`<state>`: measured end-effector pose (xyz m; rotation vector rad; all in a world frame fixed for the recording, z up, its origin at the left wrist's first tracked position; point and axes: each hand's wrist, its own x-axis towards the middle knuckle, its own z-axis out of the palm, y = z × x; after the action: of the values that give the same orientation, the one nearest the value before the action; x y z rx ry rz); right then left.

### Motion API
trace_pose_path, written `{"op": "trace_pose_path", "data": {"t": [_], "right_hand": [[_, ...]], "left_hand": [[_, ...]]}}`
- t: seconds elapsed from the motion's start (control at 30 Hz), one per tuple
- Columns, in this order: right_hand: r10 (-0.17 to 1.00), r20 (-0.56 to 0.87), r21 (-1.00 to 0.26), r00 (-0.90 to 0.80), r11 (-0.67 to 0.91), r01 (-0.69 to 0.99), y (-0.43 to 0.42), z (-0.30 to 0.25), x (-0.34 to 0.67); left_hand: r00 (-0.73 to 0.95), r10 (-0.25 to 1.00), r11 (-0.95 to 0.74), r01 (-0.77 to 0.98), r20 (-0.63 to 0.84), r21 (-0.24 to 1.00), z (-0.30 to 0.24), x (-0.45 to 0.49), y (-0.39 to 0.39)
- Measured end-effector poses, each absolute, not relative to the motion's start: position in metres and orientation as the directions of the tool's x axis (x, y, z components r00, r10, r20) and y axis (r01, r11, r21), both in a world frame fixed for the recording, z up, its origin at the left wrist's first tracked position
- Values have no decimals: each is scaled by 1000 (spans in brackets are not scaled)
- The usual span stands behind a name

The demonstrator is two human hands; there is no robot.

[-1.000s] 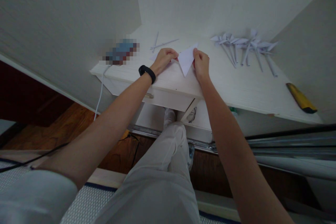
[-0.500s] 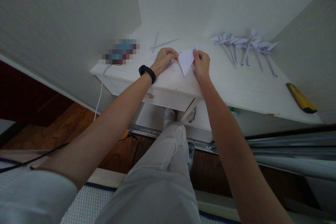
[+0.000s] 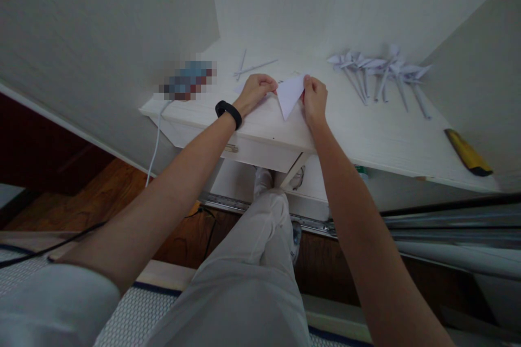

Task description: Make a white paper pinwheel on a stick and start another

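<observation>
A folded sheet of white paper (image 3: 289, 96), roughly triangular with one corner pointing toward me, is held between my two hands just over the white desk (image 3: 260, 127). My left hand (image 3: 257, 92), with a black band on the wrist, pinches its left corner. On the opposite side, my right hand (image 3: 315, 98) grips the paper's right edge between thumb and fingers. Thin rolled paper sticks (image 3: 257, 66) lie behind my left hand, beside a partly hidden piece of white paper.
Several folded paper pinwheels (image 3: 382, 68) on rolled sticks rest at the back right. A yellow and black tool (image 3: 468, 153) lies by the right edge. At the left is a blurred-out object (image 3: 187, 80) with a white cable (image 3: 154, 143) hanging off the desk.
My right hand has shifted very slightly to the right, and the paper's near corner has moved a little left. Both hands keep their hold.
</observation>
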<state>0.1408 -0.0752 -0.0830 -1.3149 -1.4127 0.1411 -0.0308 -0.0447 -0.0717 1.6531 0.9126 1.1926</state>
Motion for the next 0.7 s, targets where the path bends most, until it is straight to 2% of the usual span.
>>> {"op": "trace_pose_path", "data": {"t": [0.33, 0.7], "right_hand": [[765, 593, -700, 250, 337, 630, -76, -82, 145], [720, 636, -695, 277, 380, 610, -74, -85, 144]], "left_hand": [[251, 906, -368, 69, 341, 927, -70, -31, -47], [259, 910, -347, 49, 323, 937, -70, -31, -46]]}}
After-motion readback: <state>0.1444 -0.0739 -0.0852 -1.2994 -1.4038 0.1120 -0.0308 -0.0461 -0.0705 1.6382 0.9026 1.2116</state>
